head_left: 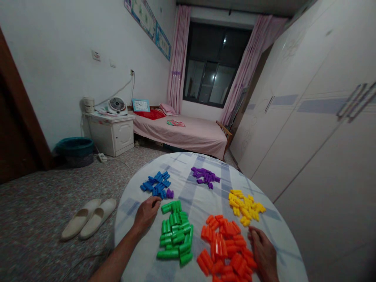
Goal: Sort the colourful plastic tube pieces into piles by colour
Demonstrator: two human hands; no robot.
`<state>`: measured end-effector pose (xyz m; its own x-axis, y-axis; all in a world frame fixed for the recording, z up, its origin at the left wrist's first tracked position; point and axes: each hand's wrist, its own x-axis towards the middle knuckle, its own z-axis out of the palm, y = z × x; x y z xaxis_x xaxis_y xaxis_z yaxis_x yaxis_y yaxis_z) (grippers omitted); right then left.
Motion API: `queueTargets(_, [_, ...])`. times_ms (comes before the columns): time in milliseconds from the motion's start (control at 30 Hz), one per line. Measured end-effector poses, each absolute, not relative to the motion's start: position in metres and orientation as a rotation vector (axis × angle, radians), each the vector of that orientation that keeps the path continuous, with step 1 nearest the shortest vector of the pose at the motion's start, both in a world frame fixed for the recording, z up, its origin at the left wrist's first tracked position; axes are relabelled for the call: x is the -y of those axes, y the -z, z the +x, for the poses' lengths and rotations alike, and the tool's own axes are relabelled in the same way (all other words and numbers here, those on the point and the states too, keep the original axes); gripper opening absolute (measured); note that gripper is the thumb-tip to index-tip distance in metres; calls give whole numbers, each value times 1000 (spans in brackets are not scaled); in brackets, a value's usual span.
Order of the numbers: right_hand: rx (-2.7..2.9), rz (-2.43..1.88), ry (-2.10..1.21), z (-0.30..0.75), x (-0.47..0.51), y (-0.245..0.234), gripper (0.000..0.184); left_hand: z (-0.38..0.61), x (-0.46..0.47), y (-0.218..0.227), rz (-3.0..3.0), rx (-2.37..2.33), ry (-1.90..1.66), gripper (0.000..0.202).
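My left hand (148, 213) rests on the round table with its fingers curled in and nothing showing in them. It lies between a pile of small blue plastic pieces (157, 184) and a pile of larger green tube-like pieces (176, 231). A couple of purple pieces (170, 193) sit at the blue pile's edge. On the other side, my right hand (263, 250) is closed too, with no object visible in it. It is beside the orange pieces (226, 246) and just below the yellow pieces (246, 206). The main purple pile (205, 176) lies toward the table's far side.
A white checked cloth (202, 207) covers the table. White slippers (89, 219) stand on the floor at left, below a teal tub (75, 147) and a white cabinet (113, 133). A bed (188, 131) is beyond the table, and wardrobes (317, 156) line the right side.
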<state>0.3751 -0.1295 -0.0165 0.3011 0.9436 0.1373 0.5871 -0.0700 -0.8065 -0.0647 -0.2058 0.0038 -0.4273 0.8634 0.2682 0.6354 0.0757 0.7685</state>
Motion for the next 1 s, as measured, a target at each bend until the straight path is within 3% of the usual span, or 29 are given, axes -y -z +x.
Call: queueTargets(1000, [1345,-1748,-552,375,128,14,52,-66,205,-1,1527,-2109,-1243,26])
